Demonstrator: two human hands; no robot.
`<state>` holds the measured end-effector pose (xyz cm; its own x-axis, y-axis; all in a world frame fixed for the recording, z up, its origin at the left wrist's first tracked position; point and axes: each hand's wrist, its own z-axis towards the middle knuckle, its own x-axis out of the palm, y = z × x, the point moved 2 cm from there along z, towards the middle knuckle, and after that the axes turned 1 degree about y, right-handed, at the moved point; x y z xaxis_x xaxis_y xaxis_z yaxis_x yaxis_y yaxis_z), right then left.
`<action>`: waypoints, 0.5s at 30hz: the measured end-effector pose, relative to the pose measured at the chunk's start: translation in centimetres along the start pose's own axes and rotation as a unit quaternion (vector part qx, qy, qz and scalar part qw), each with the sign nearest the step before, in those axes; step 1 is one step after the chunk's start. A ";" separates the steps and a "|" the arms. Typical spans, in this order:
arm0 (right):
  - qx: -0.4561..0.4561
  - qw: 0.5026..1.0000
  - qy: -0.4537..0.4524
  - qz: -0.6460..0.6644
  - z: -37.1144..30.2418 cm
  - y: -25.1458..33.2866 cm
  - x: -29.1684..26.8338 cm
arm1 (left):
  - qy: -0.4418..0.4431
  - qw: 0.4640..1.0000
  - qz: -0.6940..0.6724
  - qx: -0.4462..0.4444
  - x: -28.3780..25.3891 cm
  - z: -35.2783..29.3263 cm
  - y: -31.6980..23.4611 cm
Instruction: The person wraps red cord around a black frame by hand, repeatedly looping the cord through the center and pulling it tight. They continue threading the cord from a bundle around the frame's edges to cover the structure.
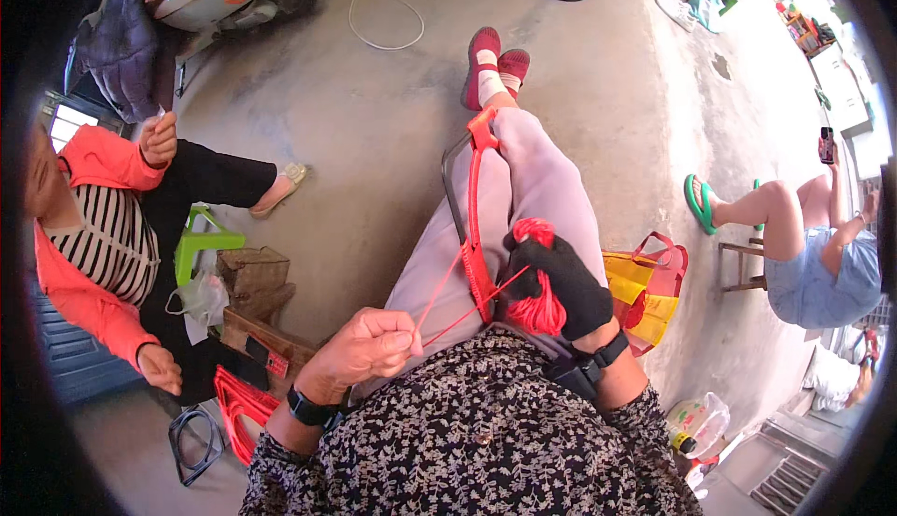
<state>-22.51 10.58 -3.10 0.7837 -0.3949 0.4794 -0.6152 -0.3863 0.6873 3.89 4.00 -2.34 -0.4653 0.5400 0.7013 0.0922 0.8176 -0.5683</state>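
Observation:
Across my lap lies a dark metal frame, its right side and corners wrapped in red cord. The fingers of my bare left hand are closed in a pinch on a red cord strand, left of the frame's near end. Two taut lengths of strand fan out from that pinch, one up to the frame, one toward my right hand. My right hand, in a black glove, grips a bundle of red cord just right of the frame. Its fingertips are partly hidden by the bundle.
At left sits a person in a coral jacket, near a green stool and wooden blocks. Red-wrapped frames and bare dark frames lie lower left. A yellow-red bag stands at right, before another seated person.

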 end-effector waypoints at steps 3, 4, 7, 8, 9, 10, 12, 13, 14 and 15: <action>-0.059 0.994 -0.064 0.063 -0.6 0.5 -2.6 | 0.017 0.998 -0.058 0.024 1.1 0.7 -1.0; -0.072 0.990 -0.113 0.050 -0.9 1.4 -2.5 | 0.017 0.998 -0.060 0.025 1.3 0.9 -1.6; -0.186 0.966 -0.176 0.029 -0.6 2.7 -6.0 | 0.045 0.997 -0.019 0.065 1.7 1.7 -3.4; -0.237 0.947 -0.193 0.099 -1.0 3.2 -7.3 | 0.049 0.998 -0.010 0.047 1.5 1.7 -3.5; -0.287 0.920 -0.208 0.169 -1.6 4.2 -8.6 | 0.055 0.998 0.000 0.028 1.4 1.9 -3.8; -0.291 0.914 -0.221 0.175 -1.2 5.3 -12.7 | 0.052 0.998 0.003 0.032 1.8 2.1 -4.2; -0.294 0.897 -0.260 0.205 -2.2 6.9 -13.7 | 0.039 0.978 -0.035 0.201 2.2 3.4 -5.7; -0.293 0.898 -0.259 0.200 -1.5 6.6 -13.3 | 0.039 0.977 -0.040 0.205 2.5 4.3 -6.2; -0.294 0.938 -0.183 0.033 -0.6 6.4 -12.9 | -0.031 0.964 -0.053 0.258 3.0 5.4 -7.3; -0.286 0.944 -0.100 -0.130 -0.3 6.4 -12.5 | -0.100 0.945 -0.061 0.307 3.8 6.3 -8.4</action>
<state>-36.21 13.29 -4.54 0.8342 -0.5207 0.1814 -0.2128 -0.0006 0.9771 -4.15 -2.04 2.37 -0.6028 0.3493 0.7174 -0.4719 0.5689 -0.6735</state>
